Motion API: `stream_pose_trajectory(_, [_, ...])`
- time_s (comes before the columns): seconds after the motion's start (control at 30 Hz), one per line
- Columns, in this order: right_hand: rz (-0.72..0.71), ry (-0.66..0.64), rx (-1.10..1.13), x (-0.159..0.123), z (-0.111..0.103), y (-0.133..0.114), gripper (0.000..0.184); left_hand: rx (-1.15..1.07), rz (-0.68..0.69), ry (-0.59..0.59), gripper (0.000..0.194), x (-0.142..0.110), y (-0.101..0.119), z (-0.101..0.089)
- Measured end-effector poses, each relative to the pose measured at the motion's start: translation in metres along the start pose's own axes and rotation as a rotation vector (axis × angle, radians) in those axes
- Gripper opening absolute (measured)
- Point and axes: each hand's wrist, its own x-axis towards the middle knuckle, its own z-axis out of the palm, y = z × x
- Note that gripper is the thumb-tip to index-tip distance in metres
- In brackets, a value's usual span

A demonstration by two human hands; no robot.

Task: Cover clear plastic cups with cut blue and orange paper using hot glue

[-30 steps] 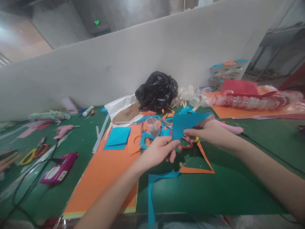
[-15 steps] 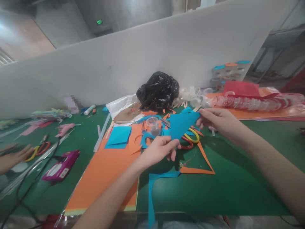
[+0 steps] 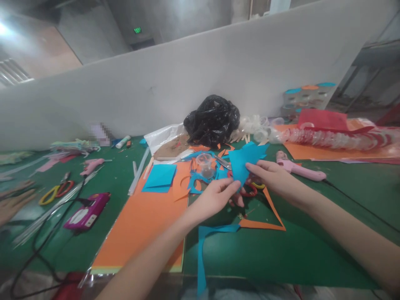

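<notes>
- Both hands have drawn closer together, the right hand [image 3: 271, 179] dropping down and inward toward the left hand [image 3: 215, 201].
- A folded-looking, roughly triangular piece of blue paper [image 3: 243, 164] is held up between the hands, above the cutting clutter and just in front of a clear plastic cup [image 3: 205, 165].
- The left hand's thumb and forefinger are closed on the paper's lower tip, its other fingers curled beneath.
- The right hand's fingers [image 3: 259, 167] are pressed together on the paper's right edge, gripping it with the thumb, which is hard to make out.
- Red-and-yellow-handled scissors [image 3: 249, 191] lie under the hands, and a pink glue gun [image 3: 300, 171] lies just beyond the right hand.
- An orange paper frame [image 3: 262, 218] and a blue paper strip [image 3: 203, 250] lie below the hands on a green work mat [image 3: 312, 254].
- A sheet of orange card [image 3: 137, 227] lies left of the hands, with a blue paper square [image 3: 160, 178] on it.
- At the far left, a co-worker's hand [image 3: 12, 204] reaches in near a magenta glue gun [image 3: 87, 211].
</notes>
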Motion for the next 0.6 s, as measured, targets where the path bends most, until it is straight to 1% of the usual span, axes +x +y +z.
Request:
stream_pose_trajectory(0.1, [0.033, -0.007, -0.05, 0.002, -0.003, -0.002, 0.067, -0.1, 0.087, 0.111, 0.043, 0.003, 0.0, -0.002])
stream_pose_trajectory(0.17, [0.016, -0.079, -0.06, 0.002, -0.003, -0.001, 0.065, -0.167, 0.114, 0.177, 0.041, 0.005, 0.001, -0.005])
stream_pose_trajectory(0.27, [-0.016, -0.208, -0.035, 0.002, -0.001, 0.001, 0.063, -0.152, 0.115, 0.264, 0.035, 0.008, -0.001, -0.01])
stream_pose_trajectory(0.33, [-0.03, -0.239, -0.037, 0.001, 0.001, 0.004, 0.062, -0.126, 0.114, 0.285, 0.03, 0.009, -0.003, -0.013])
stream_pose_trajectory(0.47, [-0.044, -0.228, -0.057, 0.002, 0.0, 0.007, 0.061, -0.125, 0.1, 0.281, 0.025, 0.01, -0.006, -0.013])
stream_pose_trajectory(0.6, [-0.034, -0.261, 0.03, 0.004, 0.0, 0.006, 0.052, -0.142, 0.086, 0.299, 0.02, 0.01, -0.005, -0.012])
